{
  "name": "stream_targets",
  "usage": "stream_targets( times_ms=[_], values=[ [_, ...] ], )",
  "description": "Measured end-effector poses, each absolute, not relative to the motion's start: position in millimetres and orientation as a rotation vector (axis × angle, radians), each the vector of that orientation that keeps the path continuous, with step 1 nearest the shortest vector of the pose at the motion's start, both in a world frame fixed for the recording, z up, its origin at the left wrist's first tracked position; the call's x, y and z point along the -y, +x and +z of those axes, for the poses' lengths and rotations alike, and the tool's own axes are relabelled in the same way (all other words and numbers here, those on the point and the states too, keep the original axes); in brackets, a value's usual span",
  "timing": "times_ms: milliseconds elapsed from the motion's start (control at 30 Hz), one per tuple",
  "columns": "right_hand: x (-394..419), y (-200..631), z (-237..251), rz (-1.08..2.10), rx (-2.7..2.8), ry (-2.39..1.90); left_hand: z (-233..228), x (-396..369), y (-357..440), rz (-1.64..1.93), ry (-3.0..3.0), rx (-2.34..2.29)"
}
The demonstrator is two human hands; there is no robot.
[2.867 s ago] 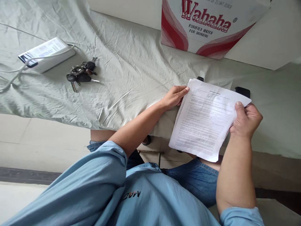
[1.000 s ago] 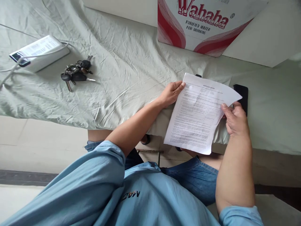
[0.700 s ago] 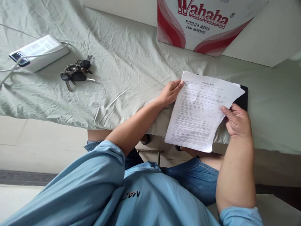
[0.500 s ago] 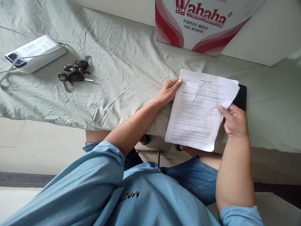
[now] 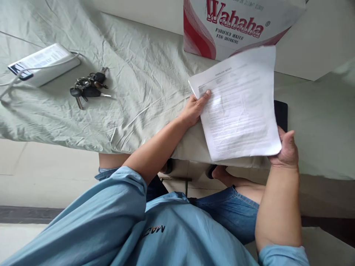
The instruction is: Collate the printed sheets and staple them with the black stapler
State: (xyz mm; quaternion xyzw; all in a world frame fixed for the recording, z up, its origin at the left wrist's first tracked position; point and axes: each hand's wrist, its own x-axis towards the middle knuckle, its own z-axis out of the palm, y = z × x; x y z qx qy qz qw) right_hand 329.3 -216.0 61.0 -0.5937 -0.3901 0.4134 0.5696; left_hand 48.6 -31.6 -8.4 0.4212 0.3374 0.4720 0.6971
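Pale green cloth [image 5: 149,88] covers the surface in front of you, wrinkled most on the left. Your Wahaha carton [image 5: 230,22] stands at the back, top cut off, and the printed paper [image 5: 238,107], held up over the cloth, hides some of its bottom edge. Body text's too small to read, btw. White device [image 5: 44,62] sits off to the left, well apart from your hands. Your left hand [image 5: 195,107] pinches the paper's left edge, thumb on top; your right hand [image 5: 287,151] is at the lower right corner, thumb sticking up, fingers partly hidden, so can't tell if they grip. Some black slab [image 5: 281,112] is partly covered beside the paper, and keys [image 5: 90,87] lie near the device.
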Motion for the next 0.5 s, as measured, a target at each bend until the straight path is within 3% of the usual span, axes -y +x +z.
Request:
stream_targets(
  times_ms=[200, 333, 500],
  values=[
    [205, 288, 43, 0.988, 0.877, -1.329, -7, 29, 56, 1.205, 0.649, -0.673],
    [193, 275, 32, 0.713, 0.831, -1.392, -3, 32, 52, 1.185, 0.665, -0.638],
    [200, 319, 55, 0.255, 0.956, -1.331, 2, 22, 33, 1.121, 0.872, -0.622]
  ],
)
